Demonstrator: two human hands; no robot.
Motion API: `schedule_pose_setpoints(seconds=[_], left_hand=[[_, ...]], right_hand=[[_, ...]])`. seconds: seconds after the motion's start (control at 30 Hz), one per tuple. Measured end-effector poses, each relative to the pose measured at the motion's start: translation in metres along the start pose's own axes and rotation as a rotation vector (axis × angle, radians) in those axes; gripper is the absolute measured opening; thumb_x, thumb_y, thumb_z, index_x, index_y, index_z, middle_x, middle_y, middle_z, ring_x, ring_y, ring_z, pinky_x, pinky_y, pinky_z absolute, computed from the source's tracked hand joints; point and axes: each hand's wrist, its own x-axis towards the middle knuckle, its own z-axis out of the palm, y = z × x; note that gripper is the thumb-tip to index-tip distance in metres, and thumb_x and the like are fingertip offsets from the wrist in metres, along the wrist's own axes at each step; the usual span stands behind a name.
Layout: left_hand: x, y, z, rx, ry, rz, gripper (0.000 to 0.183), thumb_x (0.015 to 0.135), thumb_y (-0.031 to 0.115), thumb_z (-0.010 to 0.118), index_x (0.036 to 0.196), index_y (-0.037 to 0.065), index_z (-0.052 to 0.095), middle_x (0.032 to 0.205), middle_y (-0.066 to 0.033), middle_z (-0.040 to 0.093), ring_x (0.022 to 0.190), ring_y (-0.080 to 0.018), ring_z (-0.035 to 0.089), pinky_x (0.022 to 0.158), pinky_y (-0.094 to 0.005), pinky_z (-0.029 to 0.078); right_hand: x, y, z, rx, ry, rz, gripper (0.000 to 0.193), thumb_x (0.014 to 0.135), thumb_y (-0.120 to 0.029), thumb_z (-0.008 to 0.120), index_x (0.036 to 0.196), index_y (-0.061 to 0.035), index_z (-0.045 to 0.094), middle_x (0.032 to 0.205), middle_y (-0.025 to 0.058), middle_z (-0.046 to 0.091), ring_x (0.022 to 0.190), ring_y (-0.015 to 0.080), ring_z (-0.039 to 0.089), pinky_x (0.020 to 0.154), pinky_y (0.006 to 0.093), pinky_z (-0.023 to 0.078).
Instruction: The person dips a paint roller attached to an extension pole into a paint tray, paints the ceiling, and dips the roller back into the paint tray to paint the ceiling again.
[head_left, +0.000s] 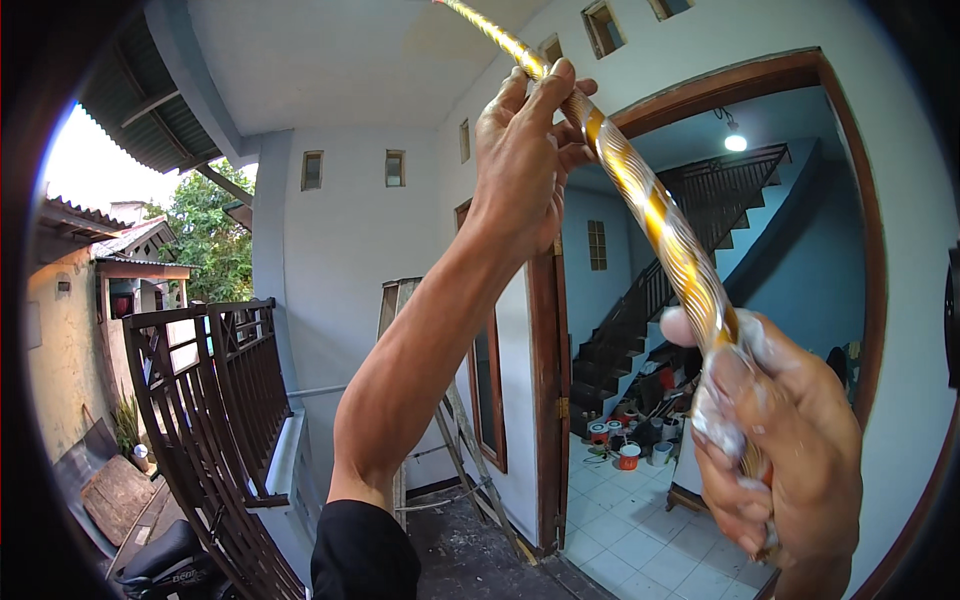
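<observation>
A long pole [660, 215] with a gold and silver swirl pattern slants from the lower right up toward the ceiling. My left hand [520, 155] is raised and closed round its upper part, thumb along the shaft. Lower down, my right hand [785, 420] grips the near end, its fingers wrapped tight. White, paint-like smears cover parts of the right hand's fingers and the pole beside them. The pole's far tip runs out at the top edge of the view, so whatever is on it is hidden.
A white ceiling [340, 60] lies overhead, with a beige patch near the pole. Behind my left forearm stands a ladder [455, 430]. A dark metal railing [205, 400] is at left. Through the wooden doorway [835, 130] are stairs [610, 350] and several paint buckets [628, 458].
</observation>
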Motion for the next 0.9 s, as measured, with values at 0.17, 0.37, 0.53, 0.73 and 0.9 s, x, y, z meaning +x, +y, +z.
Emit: schedule_pose_setpoints(seconds=[0.17, 0.37, 0.53, 0.73, 0.9], left_hand=[[0.019, -0.013, -0.078, 0.006, 0.027, -0.029, 0.028, 0.104, 0.02, 0.061, 0.115, -0.003, 0.051, 0.107, -0.0202, 0.068, 0.072, -0.0209, 0.072, 0.065, -0.0317, 0.066], [0.032, -0.031, -0.154, 0.02, 0.064, -0.067, 0.032, 0.103, 0.019, 0.063, 0.12, -0.005, 0.05, 0.111, -0.0217, 0.069, 0.07, -0.0225, 0.071, 0.062, -0.0302, 0.065], [0.042, -0.048, -0.207, 0.017, 0.1, -0.063, 0.033, 0.102, 0.021, 0.065, 0.12, -0.004, 0.052, 0.111, -0.0212, 0.069, 0.068, -0.0223, 0.071, 0.059, -0.0301, 0.062], [0.054, -0.069, -0.263, -0.019, 0.109, -0.067, 0.03, 0.102, 0.021, 0.065, 0.117, -0.001, 0.051, 0.11, -0.0218, 0.068, 0.067, -0.0226, 0.07, 0.06, -0.03, 0.061], [0.059, -0.077, -0.281, -0.047, 0.126, -0.079, 0.026, 0.101, 0.021, 0.065, 0.111, 0.002, 0.051, 0.104, -0.0187, 0.068, 0.068, -0.0202, 0.068, 0.06, -0.0295, 0.061]], right_hand=[[0.061, 0.035, 0.03, 0.061, -0.059, 0.05, 0.045, 0.106, -0.023, 0.054, 0.132, 0.0132, 0.049, 0.066, 0.0009, 0.044, 0.036, 0.0019, 0.036, 0.028, 0.0198, 0.032], [0.118, 0.079, 0.055, 0.098, -0.124, 0.035, 0.044, 0.105, -0.02, 0.058, 0.132, 0.0122, 0.049, 0.071, 0.0015, 0.046, 0.04, 0.0003, 0.038, 0.028, 0.0185, 0.035], [0.163, 0.11, 0.076, 0.188, -0.209, 0.013, 0.035, 0.104, -0.019, 0.061, 0.122, 0.0095, 0.051, 0.074, 0.0007, 0.046, 0.043, -0.0005, 0.04, 0.029, 0.0177, 0.037], [0.207, 0.137, 0.096, 0.166, -0.254, -0.005, 0.025, 0.103, -0.022, 0.063, 0.095, -0.0053, 0.047, 0.078, -0.0004, 0.047, 0.047, -0.0005, 0.041, 0.033, 0.0168, 0.038], [0.231, 0.145, 0.103, 0.177, -0.281, -0.001, 0.025, 0.103, -0.023, 0.064, 0.097, -0.0053, 0.048, 0.08, -0.0006, 0.048, 0.05, -0.0011, 0.043, 0.036, 0.0159, 0.039]])
